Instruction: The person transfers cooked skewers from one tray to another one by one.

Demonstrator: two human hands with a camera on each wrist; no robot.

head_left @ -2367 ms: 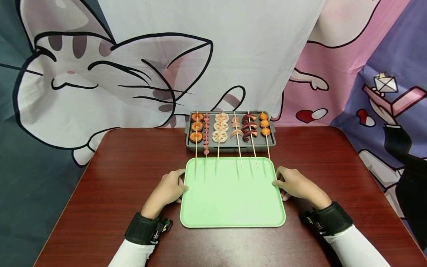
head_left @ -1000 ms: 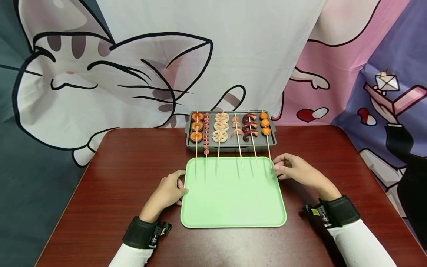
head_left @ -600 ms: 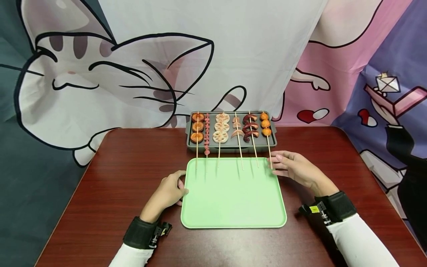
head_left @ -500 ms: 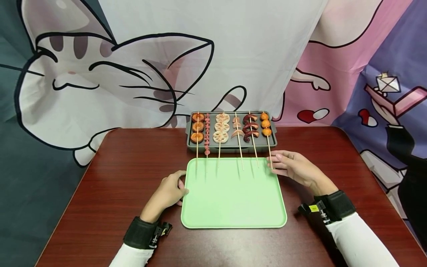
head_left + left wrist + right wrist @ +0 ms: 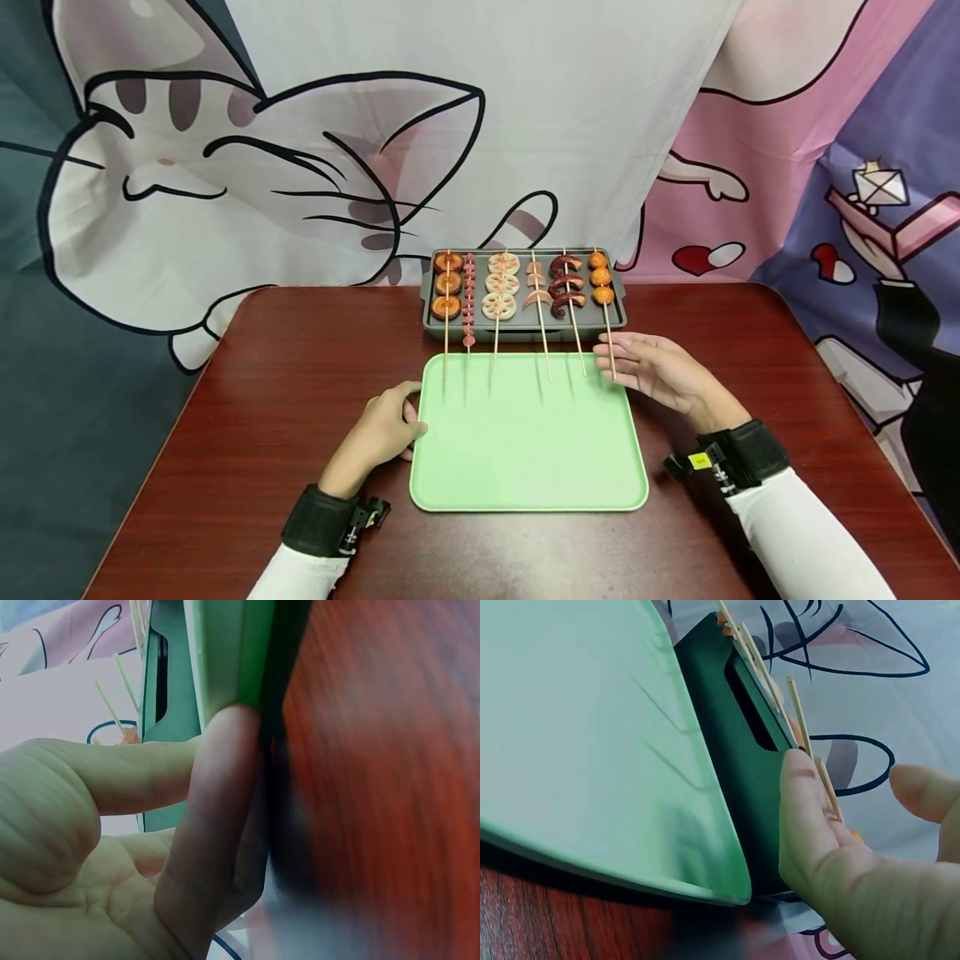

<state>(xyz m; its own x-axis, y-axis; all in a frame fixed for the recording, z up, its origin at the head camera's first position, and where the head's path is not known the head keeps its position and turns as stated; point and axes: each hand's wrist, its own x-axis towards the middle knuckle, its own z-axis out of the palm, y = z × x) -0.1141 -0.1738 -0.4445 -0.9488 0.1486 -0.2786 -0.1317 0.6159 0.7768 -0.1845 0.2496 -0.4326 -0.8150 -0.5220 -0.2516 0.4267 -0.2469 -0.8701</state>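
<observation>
A light green tray (image 5: 525, 442) lies in the middle of the dark red table. Behind it sits a grey tray (image 5: 619, 310) with several food skewers, their sticks reaching over the green tray's far edge. My left hand (image 5: 408, 417) rests against the green tray's left rim (image 5: 225, 652), one fingertip (image 5: 225, 750) touching it. My right hand (image 5: 611, 360) is at the tray's far right corner with straight fingers (image 5: 802, 810). It is right beside the stick (image 5: 826, 787) of the rightmost skewer, which carries orange balls (image 5: 598, 277). The thumb (image 5: 922, 791) stands apart, and nothing is pinched.
The table (image 5: 285, 392) has bare wood left and right of the trays. A cartoon cat cloth (image 5: 262, 167) hangs right behind the table's far edge. Both wrists wear black camera straps (image 5: 738, 454).
My right hand left the green tray's right edge and moved forward and left to the rightmost skewer's stick, fingers straightening. The left hand and both trays stayed put.
</observation>
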